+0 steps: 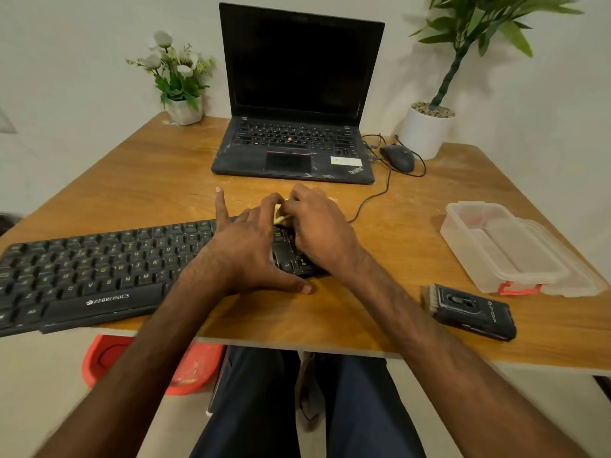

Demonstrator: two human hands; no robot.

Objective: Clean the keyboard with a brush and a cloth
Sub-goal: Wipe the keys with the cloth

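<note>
hands: we see left hand (251, 249) and right hand (322, 233) with fingers curled, pinching the yellow cloth (280, 217) at the keyboard (99, 269) right end | brush (469, 312) lies well apart, right | wooden counter (148, 180), white wall (66, 44)

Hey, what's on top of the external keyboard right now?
The left hand and right hand cover the right end of the keyboard, with a scrap of yellow cloth showing between their fingers. The keys beneath them and most of the cloth are hidden.

Dim warm light — soft, edge-warped.
</note>
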